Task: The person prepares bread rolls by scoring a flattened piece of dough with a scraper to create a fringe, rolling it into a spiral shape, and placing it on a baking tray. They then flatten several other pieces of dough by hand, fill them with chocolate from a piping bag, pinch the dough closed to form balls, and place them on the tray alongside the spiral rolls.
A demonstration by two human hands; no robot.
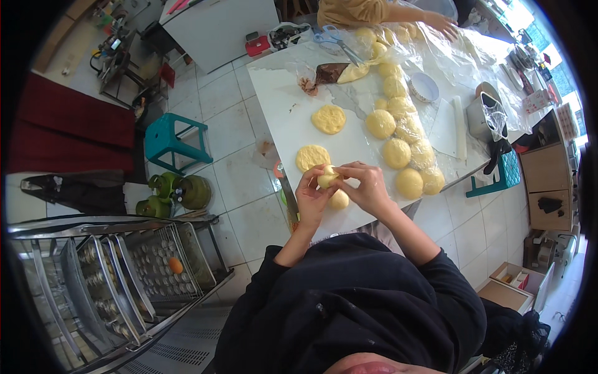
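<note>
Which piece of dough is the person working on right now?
Find the white table, then its near edge by the person. The dough piece is pinched between the left hand and right hand, lifted, unlike the flattened rounds lying on the table.

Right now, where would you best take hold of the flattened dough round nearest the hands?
Probably by its near rim: the flattened dough round lies flat and thin on the white table, so fingers would slide under the edge from the person's side, where the left hand is closest.

Two flattened dough discs (328, 119), two gas cylinders (180, 190), one teal stool (174, 142).
</note>
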